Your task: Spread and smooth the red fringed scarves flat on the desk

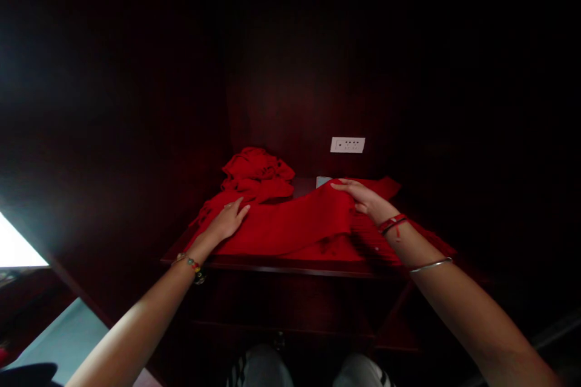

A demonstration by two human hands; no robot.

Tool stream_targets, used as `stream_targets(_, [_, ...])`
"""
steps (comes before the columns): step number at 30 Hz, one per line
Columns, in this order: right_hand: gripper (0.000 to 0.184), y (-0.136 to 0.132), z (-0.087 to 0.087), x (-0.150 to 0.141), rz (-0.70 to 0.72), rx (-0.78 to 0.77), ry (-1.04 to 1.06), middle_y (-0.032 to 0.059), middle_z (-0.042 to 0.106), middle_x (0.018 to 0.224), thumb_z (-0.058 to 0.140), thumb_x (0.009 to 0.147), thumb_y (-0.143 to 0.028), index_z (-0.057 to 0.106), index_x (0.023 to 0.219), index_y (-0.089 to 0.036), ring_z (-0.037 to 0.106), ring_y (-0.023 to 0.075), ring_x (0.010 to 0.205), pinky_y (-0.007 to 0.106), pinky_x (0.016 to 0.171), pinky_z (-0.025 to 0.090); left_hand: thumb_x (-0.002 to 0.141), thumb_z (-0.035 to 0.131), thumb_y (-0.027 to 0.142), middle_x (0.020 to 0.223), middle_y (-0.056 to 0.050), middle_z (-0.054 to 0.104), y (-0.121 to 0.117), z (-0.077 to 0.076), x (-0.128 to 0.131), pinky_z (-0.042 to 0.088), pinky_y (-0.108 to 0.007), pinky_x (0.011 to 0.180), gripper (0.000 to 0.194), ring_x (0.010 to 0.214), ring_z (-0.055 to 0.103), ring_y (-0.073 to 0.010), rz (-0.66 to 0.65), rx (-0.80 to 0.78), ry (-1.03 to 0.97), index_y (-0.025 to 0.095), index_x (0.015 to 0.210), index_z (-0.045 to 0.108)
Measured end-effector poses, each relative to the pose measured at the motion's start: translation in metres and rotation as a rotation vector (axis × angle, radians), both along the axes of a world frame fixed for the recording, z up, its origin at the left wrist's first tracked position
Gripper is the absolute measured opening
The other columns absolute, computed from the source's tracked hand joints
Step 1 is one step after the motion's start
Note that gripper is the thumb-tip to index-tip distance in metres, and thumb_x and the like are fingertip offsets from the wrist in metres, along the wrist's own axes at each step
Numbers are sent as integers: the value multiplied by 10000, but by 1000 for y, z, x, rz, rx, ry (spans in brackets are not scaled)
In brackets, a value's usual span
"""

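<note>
A red scarf (pixel 290 227) lies spread along a dark wooden shelf, with strands like a fringe near its right end. My left hand (pixel 230 219) rests on the scarf's left part, palm down, fingers stretched and thumb apart. Toward the right, my right hand (pixel 361 196) pinches the scarf's far edge between thumb and fingers and lifts it a little off the shelf. Behind my left hand sits a crumpled heap of red cloth (pixel 258 172). More red cloth (pixel 385 186) shows beyond my right hand.
The shelf's front edge (pixel 281 267) runs below both hands. On the dark back wall is a white socket panel (pixel 347 145). A small pale flat object (pixel 323 182) lies behind the scarf, partly hidden. A dark side panel (pixel 113 193) stands at the left. My knees (pixel 267 369) are below.
</note>
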State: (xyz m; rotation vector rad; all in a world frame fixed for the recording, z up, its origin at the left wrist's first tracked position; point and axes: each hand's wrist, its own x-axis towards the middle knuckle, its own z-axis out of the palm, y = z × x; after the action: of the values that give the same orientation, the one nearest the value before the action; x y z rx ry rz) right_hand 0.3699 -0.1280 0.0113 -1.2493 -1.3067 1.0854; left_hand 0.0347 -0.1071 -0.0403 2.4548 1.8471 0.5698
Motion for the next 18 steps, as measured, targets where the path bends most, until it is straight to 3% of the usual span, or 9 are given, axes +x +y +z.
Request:
stream_targets(3, [119, -5, -16, 42, -123, -142, -211, -18, 553, 555, 594, 688, -151, 524, 784, -161, 503, 84, 437, 182, 416, 425, 822, 159, 539, 1365, -104, 266, 1, -11, 25, 219, -346, 989, 639, 1247, 231, -210, -92, -122, 78, 152, 1324, 236])
stream_targets(6, [97, -7, -45, 61, -163, -241, -494, -57, 475, 453, 586, 694, -164, 535, 773, -137, 409, 58, 347, 165, 341, 335, 777, 207, 610, 1399, -99, 156, 5, -22, 36, 228, -494, 943, 668, 1257, 155, -310, -17, -256, 169, 236, 1330, 216])
stream_targets(9, [112, -2, -65, 65, -164, -142, -781, -49, 495, 469, 565, 719, -203, 557, 799, -124, 437, 62, 373, 169, 381, 348, 771, 256, 603, 1408, -100, 117, 9, -26, 32, 234, -550, 910, 643, 1250, 140, -353, 43, -267, 202, 284, 1327, 204])
stream_targets(14, [189, 20, -65, 65, -213, 25, -1028, 28, 613, 727, 595, 686, -194, 580, 865, -136, 565, 130, 657, 210, 586, 410, 815, 298, 476, 1408, -101, 124, 4, -16, 24, 248, -512, 927, 540, 1257, 125, -338, 128, -227, 257, 295, 1319, 229])
stream_targets(18, [330, 31, -65, 64, -210, 83, -1132, 75, 595, 955, 583, 698, -181, 537, 1025, -165, 538, 173, 879, 251, 744, 388, 797, 388, 280, 1416, -78, 97, -9, -1, 56, 169, -509, 970, 498, 1273, 55, -311, 71, -101, 381, 263, 1290, 317])
